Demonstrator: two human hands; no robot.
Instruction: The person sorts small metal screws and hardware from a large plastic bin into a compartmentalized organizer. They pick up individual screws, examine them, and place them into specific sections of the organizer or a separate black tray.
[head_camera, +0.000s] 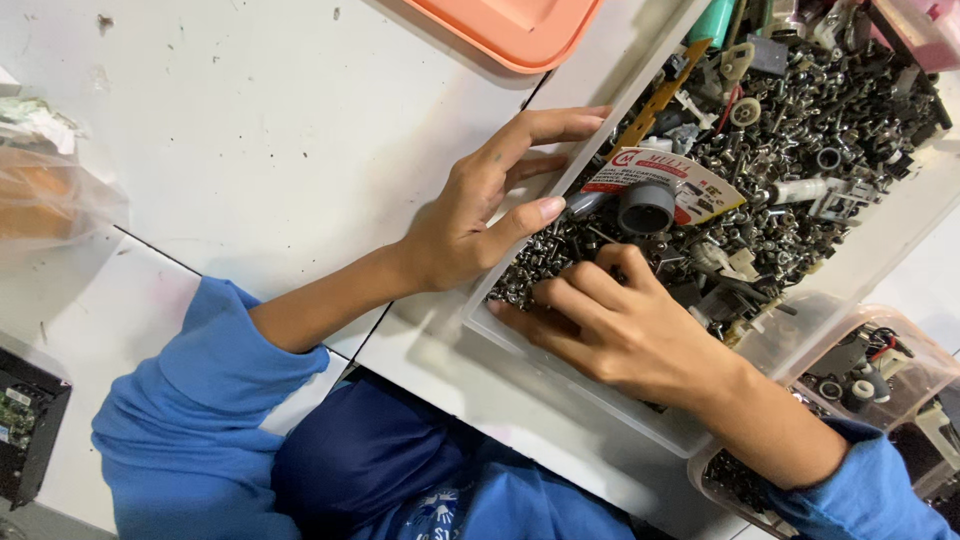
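A clear plastic tray (600, 395) holds a deep heap of small metal screws (800, 110) and odd parts. My left hand (470, 215) grips the tray's near wall, fingers outside along the rim, thumb inside over the screws. My right hand (620, 335) lies in the tray with its fingers curled and the tips pressed into the heap; whatever they pinch is hidden. Just past my right fingers lie a grey plastic cylinder (645, 207) and a red-and-white card label (700, 185).
An orange lid (510, 30) lies at the top. A yellow strip (660, 100) sticks out of the heap. A second clear container (860, 360) of parts stands at the lower right, a plastic bag (40, 190) at the left, a black electronic unit (25, 420) at the lower left.
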